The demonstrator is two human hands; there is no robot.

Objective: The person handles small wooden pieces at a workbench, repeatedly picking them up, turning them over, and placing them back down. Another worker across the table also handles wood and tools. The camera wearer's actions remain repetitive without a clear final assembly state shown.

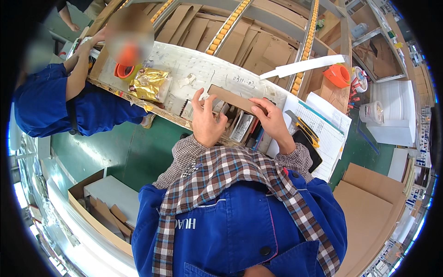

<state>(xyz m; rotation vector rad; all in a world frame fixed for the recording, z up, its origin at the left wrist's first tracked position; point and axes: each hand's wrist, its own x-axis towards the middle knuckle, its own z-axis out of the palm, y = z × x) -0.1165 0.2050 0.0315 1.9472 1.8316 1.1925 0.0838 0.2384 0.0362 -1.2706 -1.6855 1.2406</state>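
I see both hands, left hand [206, 121] and right hand [272, 122], pinching a flat brown cardboard strip [230, 99] at its ends; it looks light and stiff.

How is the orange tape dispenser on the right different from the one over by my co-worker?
The right orange tape dispenser sits alone on a brown board, fully in view. The left orange tape dispenser lies beside a gold foil bag, partly hidden behind the co-worker. Both are orange.

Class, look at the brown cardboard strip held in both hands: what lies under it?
Under the cardboard strip, held by the left hand and right hand, upright cards and dividers show in a box; the strip and hands cover the rest.
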